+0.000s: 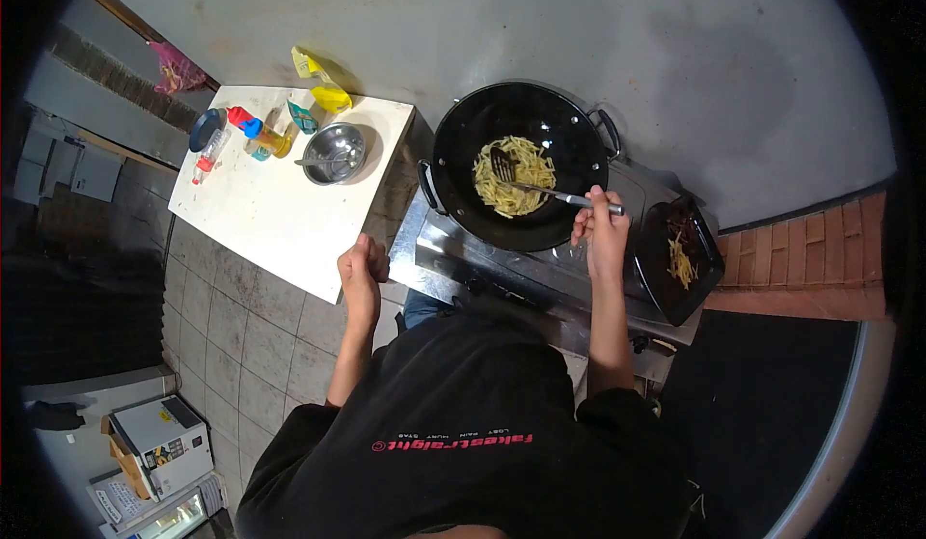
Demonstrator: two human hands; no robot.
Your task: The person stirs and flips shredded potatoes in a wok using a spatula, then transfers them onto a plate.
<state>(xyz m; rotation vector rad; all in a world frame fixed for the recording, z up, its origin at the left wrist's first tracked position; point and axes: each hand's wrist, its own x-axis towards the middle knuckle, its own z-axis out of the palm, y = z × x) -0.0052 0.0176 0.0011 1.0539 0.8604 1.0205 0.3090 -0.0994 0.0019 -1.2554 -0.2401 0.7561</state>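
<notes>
Seen from the head camera, the black wok (571, 138) sits on the steel stove (453, 245) with its two loop handles out to either side, and in the bottom of it there's a loose heap of pale yellow strips (497, 200) gathered in the middle, the dark walls bare around them. A slotted spatula (542, 190) lies in among the strips, head down, its grey grip pinched in the fingers of the right hand (600, 215) over the wok's near right rim. The left hand (362, 261) is curled into a loose fist near the edge of the white table (275, 221); I can't tell from here whether anything is tucked inside it. Just right of the wok is a black tray (656, 238), more of the strips scattered in it beside some darker bits too small to make out. Over on the table, a steel bowl (340, 134) holds a spoon (330, 162), the handle poking out over the rim. Behind it stand a crumpled yellow packet (323, 81) and a teal one, and beside those a blue-capped bottle (270, 139) with yellow liquid in it, near a clear bottle (209, 156) with a red label.
</notes>
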